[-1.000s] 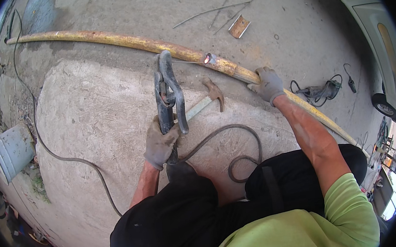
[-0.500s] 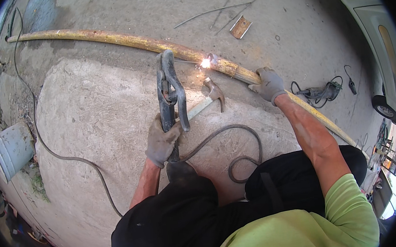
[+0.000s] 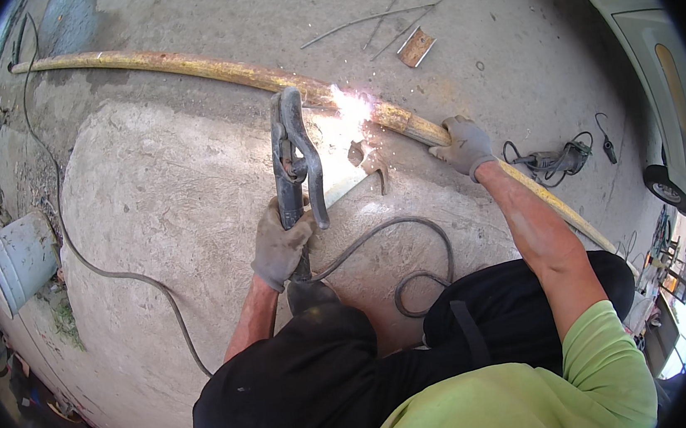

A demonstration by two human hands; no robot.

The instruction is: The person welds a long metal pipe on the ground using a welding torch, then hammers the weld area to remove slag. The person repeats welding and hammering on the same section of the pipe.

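Observation:
My gloved left hand [image 3: 281, 242] is wrapped around a black welding electrode holder [image 3: 296, 164], which stands upright over the concrete. A bright arc with flying sparks [image 3: 353, 106] burns on a long rusty yellow pipe [image 3: 202, 67], and its glare hides the spot beneath. The rod between holder and arc cannot be made out. To the right of the arc, my gloved right hand [image 3: 466, 147] grips the same pipe from above, fingers curled over it. A claw hammer [image 3: 375, 165] with a pale handle lies on the ground just below the arc, partly washed out by light.
Beyond the pipe lie a short rusty half-round piece [image 3: 416, 47] and several thin rods [image 3: 372, 17]. An angle grinder [image 3: 563, 161] rests right of my right hand. Dark cable [image 3: 419, 221] loops before my knees. A white bucket [image 3: 22, 260] sits left; a parked vehicle [image 3: 643, 49] stands right.
The arc has grown from a small glowing point into a much larger, brighter flare with more sparks. Both hands, the holder and the pipe stay practically in place.

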